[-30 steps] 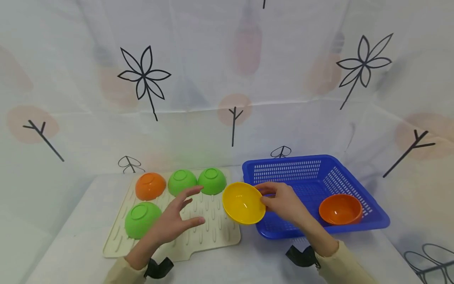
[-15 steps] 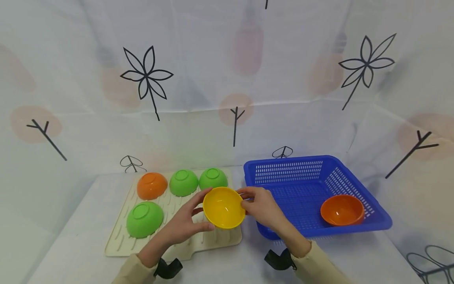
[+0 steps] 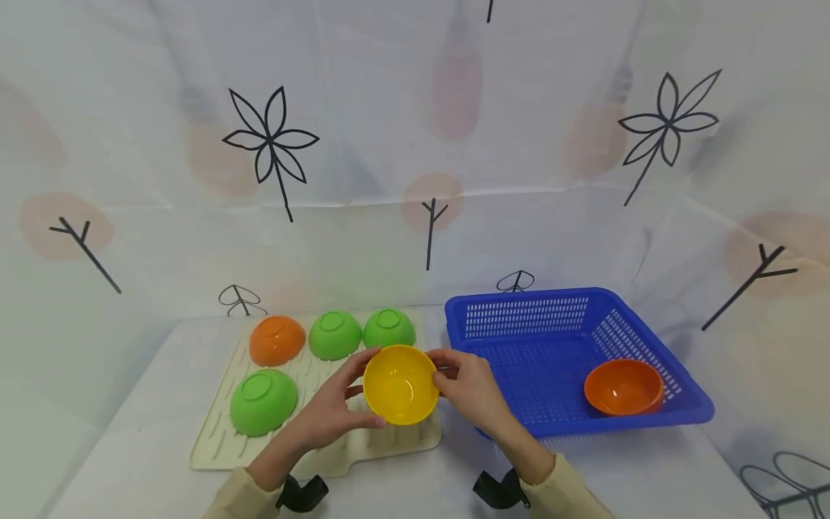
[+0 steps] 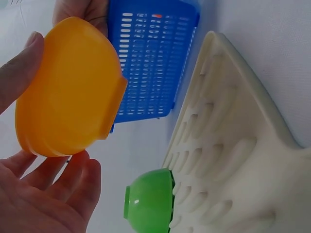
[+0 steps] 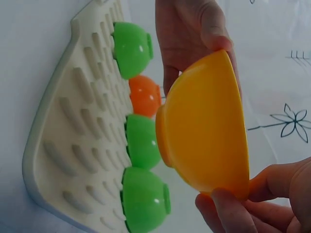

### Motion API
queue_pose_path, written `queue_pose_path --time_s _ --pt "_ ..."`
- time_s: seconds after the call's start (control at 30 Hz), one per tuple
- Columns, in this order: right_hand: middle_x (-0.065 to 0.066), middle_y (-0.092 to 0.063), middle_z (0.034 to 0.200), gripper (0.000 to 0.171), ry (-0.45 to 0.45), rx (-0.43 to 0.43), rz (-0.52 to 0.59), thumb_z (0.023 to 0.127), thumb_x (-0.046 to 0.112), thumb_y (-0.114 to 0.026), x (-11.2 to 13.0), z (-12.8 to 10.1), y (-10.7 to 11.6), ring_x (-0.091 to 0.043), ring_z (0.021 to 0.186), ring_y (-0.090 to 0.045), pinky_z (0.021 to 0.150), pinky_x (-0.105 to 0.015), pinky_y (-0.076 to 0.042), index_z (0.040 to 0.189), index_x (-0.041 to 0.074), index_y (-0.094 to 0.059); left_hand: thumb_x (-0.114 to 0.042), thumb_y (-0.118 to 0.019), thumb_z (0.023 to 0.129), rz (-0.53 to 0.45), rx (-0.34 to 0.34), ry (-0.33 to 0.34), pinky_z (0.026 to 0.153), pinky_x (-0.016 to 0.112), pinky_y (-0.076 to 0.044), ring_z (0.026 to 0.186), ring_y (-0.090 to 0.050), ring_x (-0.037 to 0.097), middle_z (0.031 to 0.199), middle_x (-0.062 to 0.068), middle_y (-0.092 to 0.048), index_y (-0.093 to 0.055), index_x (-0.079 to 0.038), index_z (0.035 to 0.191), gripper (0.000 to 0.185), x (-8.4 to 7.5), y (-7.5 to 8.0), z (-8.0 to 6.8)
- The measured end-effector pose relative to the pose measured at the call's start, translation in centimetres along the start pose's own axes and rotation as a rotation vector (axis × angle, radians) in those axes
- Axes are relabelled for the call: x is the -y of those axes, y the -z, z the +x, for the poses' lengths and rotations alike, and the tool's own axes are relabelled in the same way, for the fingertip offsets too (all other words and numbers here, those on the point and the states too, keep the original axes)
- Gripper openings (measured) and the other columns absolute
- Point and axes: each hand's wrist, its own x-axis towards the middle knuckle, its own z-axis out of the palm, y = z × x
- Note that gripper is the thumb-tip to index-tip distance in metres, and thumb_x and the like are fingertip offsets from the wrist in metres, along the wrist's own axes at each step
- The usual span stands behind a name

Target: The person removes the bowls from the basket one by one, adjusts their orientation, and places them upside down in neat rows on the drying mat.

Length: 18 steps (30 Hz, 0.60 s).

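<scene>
A yellow bowl (image 3: 400,386) is held up between both hands above the front of the cream drying mat (image 3: 389,441), its hollow side facing the head camera. My left hand (image 3: 332,404) grips it from the left, thumb at the lower rim and fingers against the outer wall. At the opposite side, my right hand (image 3: 472,386) pinches the rim, thumb in front and fingers behind. The right wrist view shows the bowl's (image 5: 209,126) smooth outside and foot ring. Upside down on the mat sit an orange bowl (image 3: 277,341) and several green bowls (image 3: 264,402).
To the right stands a blue plastic basket (image 3: 532,313) with slotted walls, an orange bowl (image 3: 624,388) upright inside it. Mat and basket rest on a white-covered table (image 3: 130,432). Behind them hangs a white cloth (image 3: 363,238) with plant drawings.
My right hand has carried the yellow bowl leftward from beside the basket to over the mat. The left hand, apart from it at first, has taken hold of its left side.
</scene>
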Motion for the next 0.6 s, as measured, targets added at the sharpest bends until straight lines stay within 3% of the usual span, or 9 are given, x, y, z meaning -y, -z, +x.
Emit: queue_pose_path --time_s 0.3,0.47,0.6 --pt "-0.009 -0.071 0.111 0.026 0.098 -0.022 -0.101 0.092 0.002 -0.067 -0.48 -0.17 -0.18 -0.026 0.099 -0.070 0.078 -0.033 -0.060 0.117 0.005 -0.070 -0.023 -0.089 0.075 -0.003 -0.010 -0.001 0.107 0.054 -0.041 0.139 -0.038 0.034 0.152 0.004 -0.041 -0.035 -0.020 0.152 0.094 0.29 -0.16 -0.01" --pt "-0.008 -0.071 0.114 0.029 0.094 -0.038 -0.022 0.091 -0.001 -0.068 -0.63 -0.40 -0.04 -0.026 0.104 -0.068 0.078 -0.032 -0.059 0.119 0.006 -0.069 -0.023 -0.090 0.074 0.012 -0.027 -0.014 0.105 0.051 -0.043 0.138 -0.039 0.032 0.152 0.001 -0.041 -0.035 -0.021 0.152 0.095 0.41 -0.15 0.18" --pt "-0.007 -0.070 0.115 0.032 0.073 -0.070 0.066 0.091 -0.004 -0.067 -0.76 -0.54 0.05 -0.027 0.106 -0.067 0.077 -0.030 -0.059 0.121 0.008 -0.068 -0.025 -0.090 0.074 0.012 -0.050 0.018 0.104 0.046 -0.045 0.136 -0.041 0.031 0.151 0.002 -0.042 -0.036 -0.020 0.152 0.096 0.37 -0.21 0.34"
